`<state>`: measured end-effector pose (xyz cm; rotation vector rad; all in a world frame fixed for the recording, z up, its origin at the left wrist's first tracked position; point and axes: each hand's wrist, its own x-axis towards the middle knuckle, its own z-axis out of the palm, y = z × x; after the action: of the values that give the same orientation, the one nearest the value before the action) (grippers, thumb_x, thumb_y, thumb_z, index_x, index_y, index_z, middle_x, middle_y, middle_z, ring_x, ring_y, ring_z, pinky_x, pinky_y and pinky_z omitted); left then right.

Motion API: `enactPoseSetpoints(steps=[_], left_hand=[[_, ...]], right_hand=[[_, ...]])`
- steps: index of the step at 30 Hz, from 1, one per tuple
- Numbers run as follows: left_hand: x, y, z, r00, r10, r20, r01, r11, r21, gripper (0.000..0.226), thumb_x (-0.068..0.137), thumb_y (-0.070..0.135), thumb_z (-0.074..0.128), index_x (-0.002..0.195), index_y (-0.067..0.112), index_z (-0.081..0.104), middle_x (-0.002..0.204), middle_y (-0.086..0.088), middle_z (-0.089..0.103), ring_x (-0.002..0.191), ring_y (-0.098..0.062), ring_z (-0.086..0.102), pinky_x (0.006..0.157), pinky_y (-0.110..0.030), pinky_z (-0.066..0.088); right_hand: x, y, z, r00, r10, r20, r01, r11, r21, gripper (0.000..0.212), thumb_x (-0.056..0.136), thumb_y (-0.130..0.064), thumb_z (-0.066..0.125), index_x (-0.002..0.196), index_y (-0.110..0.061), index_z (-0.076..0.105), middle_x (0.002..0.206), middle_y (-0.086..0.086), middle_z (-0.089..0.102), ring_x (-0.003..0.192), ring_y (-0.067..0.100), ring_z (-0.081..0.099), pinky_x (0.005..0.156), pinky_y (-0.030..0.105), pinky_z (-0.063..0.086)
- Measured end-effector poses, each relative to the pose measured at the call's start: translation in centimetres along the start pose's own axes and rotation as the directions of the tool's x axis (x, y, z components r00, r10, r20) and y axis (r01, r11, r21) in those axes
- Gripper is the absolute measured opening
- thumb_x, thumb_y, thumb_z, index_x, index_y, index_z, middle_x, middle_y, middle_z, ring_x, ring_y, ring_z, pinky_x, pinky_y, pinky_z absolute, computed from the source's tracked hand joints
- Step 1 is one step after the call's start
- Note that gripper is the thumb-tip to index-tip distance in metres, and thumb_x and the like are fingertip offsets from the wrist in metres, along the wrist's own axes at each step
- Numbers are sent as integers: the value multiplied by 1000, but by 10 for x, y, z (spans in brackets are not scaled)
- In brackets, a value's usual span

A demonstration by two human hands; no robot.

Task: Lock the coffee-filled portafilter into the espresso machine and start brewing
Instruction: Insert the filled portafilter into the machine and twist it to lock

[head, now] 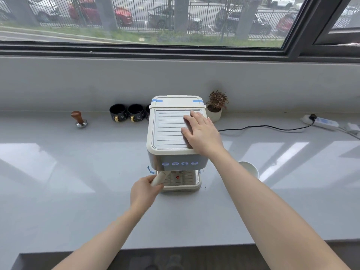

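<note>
A cream espresso machine point(167, 131) stands mid-counter, with several lit blue buttons point(179, 163) along its front. My left hand point(145, 190) is shut on the cream handle of the portafilter point(159, 179), which angles up and to the right under the machine's front; its basket is hidden beneath the body. My right hand point(200, 131) lies flat, fingers spread, on the right side of the ribbed top plate. A drip tray point(191, 182) with a red dot sits below the brew head.
A wooden-handled tamper point(79, 118) stands at the back left. Black cups point(126, 113) line up left of the machine. A small potted plant point(216, 106) is behind it on the right. A white cup point(250, 169) sits beside my right forearm. A power strip point(321, 121) and cable lie far right.
</note>
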<state>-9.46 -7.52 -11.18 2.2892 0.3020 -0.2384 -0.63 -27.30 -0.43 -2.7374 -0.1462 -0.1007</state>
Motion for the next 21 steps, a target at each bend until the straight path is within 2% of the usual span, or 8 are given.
enactPoseSetpoints(steps=[3,6,8,10,12,14,17,21], left_hand=[[-21,11,28,989,-128,-70,123,990,-71,8,75,28,62,80,26,68,57,4,59,56,-22,54,49,-28,35],[-29,17,40,978,-199,-62,190,973,-128,10,75,29,59,83,28,64,65,3,65,62,-25,59,51,-27,38],[-25,18,35,979,-194,60,202,959,-198,4,76,25,57,78,22,59,63,0,59,51,-24,54,49,-27,40],[-19,17,24,952,-165,259,241,924,-297,7,80,18,56,77,14,52,61,-3,50,39,-20,45,44,-26,38],[-14,16,11,881,-129,456,315,879,-359,11,84,18,57,80,11,49,61,-3,48,39,-18,44,45,-26,39],[-13,14,5,814,-96,574,387,825,-412,14,87,20,58,85,11,48,59,-2,47,41,-18,42,44,-25,37],[-15,11,9,789,-94,607,466,737,-490,16,89,22,58,87,13,45,55,1,41,39,-14,32,39,-21,27],[-16,9,17,823,-113,557,459,710,-534,17,87,22,60,84,14,45,52,2,39,36,-13,28,37,-20,23]], right_hand=[[1,0,0,1000,2,-8,-2,1000,0,51,96,-46,31,144,-30,30,160,-6,20,148,12,9,122,37,5],[1,1,2,1000,1,-15,-1,1000,4,50,96,-45,32,143,-30,32,160,-6,21,148,12,10,122,37,5],[1,1,2,1000,1,-18,-1,1000,8,50,95,-46,32,143,-30,32,159,-6,21,148,12,10,122,38,6],[1,1,2,1000,4,-14,-4,1000,9,50,95,-46,32,143,-31,32,160,-6,21,148,11,10,122,37,5],[1,1,2,1000,7,-9,-7,1000,12,50,96,-46,31,143,-31,31,160,-6,20,148,11,9,122,37,5],[0,1,1,1000,9,-9,-9,1000,20,50,96,-46,32,143,-31,32,160,-6,20,148,11,9,122,36,4],[-1,1,0,1000,18,-20,-17,998,67,47,96,-44,33,141,-32,35,159,-6,22,148,11,11,122,35,8],[-1,4,1,987,151,-59,-132,960,249,38,96,-40,38,133,-36,45,159,-4,20,146,16,15,114,38,24]])
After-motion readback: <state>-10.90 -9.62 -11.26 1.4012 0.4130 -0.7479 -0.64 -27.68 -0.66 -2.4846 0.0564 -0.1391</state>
